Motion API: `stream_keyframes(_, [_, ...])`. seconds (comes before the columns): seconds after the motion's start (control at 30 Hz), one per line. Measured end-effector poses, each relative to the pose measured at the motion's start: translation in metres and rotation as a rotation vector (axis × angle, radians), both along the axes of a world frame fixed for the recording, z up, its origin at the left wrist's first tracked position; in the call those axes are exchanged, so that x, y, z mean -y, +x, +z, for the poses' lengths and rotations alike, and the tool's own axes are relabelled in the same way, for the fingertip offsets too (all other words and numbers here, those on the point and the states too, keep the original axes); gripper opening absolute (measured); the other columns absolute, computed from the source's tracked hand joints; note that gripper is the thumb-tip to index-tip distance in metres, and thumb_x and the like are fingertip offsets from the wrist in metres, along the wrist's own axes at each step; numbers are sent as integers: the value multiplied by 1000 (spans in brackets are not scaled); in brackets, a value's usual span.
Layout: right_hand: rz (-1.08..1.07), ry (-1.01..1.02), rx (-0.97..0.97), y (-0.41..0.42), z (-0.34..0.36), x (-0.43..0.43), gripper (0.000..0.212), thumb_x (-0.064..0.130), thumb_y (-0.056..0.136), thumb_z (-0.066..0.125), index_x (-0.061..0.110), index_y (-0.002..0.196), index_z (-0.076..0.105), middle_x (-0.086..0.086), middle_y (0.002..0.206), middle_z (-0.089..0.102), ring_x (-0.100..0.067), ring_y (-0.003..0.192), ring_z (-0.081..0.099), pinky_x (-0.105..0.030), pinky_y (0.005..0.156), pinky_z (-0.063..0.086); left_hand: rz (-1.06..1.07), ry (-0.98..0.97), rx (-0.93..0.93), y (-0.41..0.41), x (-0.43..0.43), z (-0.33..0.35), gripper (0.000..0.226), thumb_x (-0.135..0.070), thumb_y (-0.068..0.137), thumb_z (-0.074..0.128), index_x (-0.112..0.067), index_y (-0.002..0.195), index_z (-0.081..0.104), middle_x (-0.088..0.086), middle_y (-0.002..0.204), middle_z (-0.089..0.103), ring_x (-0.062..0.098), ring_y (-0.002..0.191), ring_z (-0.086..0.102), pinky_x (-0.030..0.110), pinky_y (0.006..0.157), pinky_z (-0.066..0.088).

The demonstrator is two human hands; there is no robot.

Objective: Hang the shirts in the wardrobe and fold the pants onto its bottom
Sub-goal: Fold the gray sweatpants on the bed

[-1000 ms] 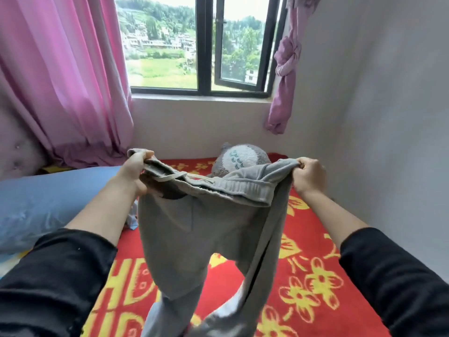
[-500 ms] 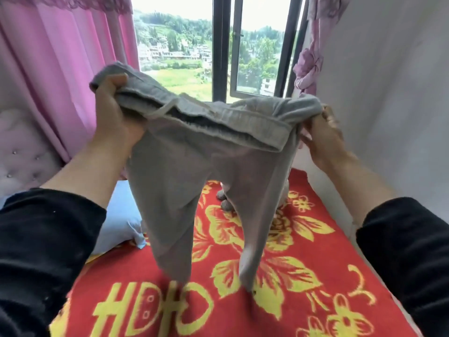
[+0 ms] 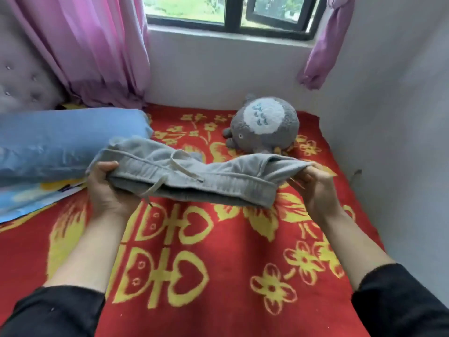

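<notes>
Grey sweatpants (image 3: 218,176) with a pale drawstring stretch sideways between my hands, low over the red blanket (image 3: 218,263). Their waistband faces me and the legs trail away behind it, mostly hidden. My left hand (image 3: 107,190) grips the left end of the waistband, thumb on top. My right hand (image 3: 315,188) pinches the right end. No wardrobe or shirt is in view.
A blue pillow (image 3: 60,142) lies at the left, touching the pants' far side. A grey plush toy (image 3: 264,125) sits at the back of the bed. Pink curtains (image 3: 92,49) hang at the back left, a wall (image 3: 401,142) bounds the right side.
The pants were held up high by the waistband with the legs hanging. Both hands have come down and the pants now lie nearly flat just above the blanket.
</notes>
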State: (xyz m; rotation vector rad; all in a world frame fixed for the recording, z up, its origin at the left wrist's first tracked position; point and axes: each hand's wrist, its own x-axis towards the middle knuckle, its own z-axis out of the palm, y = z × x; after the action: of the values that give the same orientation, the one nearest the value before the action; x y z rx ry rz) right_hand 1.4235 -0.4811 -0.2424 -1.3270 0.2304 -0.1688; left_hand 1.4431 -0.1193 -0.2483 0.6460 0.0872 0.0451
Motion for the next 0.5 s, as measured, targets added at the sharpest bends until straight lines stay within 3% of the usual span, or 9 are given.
stream_keyframes(0.1, [-12, -89, -216, -42, -75, -9, 15, -5, 80, 47, 7, 73, 54, -13, 78, 56, -21, 69, 58, -31, 71, 47, 55, 33, -177, -50, -10, -80, 46, -17, 60, 50, -21, 102, 70, 7, 118, 66, 32, 110, 62, 56, 90, 48])
stream_keyframes(0.2, [46, -204, -414, -85, -139, -21, 18, -8, 77, 51, 7, 68, 53, -13, 73, 52, -25, 71, 50, -33, 66, 40, 68, 61, -499, -101, -22, -151, 46, -9, 76, 37, -21, 109, 67, 12, 117, 66, 38, 104, 63, 64, 82, 48])
stream_keyframes(0.3, [139, -273, -574, -120, -185, -33, 23, -11, 80, 54, 8, 66, 53, -13, 66, 57, -22, 59, 56, -25, 55, 46, 75, 88, -739, -147, -31, -204, 40, -6, 81, 33, -13, 102, 65, 14, 108, 66, 37, 100, 60, 53, 83, 50])
stream_keyframes(0.43, [233, -424, -677, -160, -227, -43, 20, -10, 78, 57, 7, 68, 52, -13, 72, 47, -22, 69, 42, -32, 63, 32, 113, 105, -905, -194, -54, -256, 32, 0, 80, 35, -10, 96, 62, 12, 95, 67, 30, 89, 63, 43, 76, 57])
stream_keyframes(0.5, [272, -552, -721, -179, -247, -43, 24, -8, 76, 60, 10, 63, 51, -8, 65, 46, -19, 68, 40, -31, 65, 30, 111, 153, -995, -216, -67, -283, 27, 2, 83, 34, -4, 94, 58, 14, 95, 64, 28, 84, 62, 41, 83, 55])
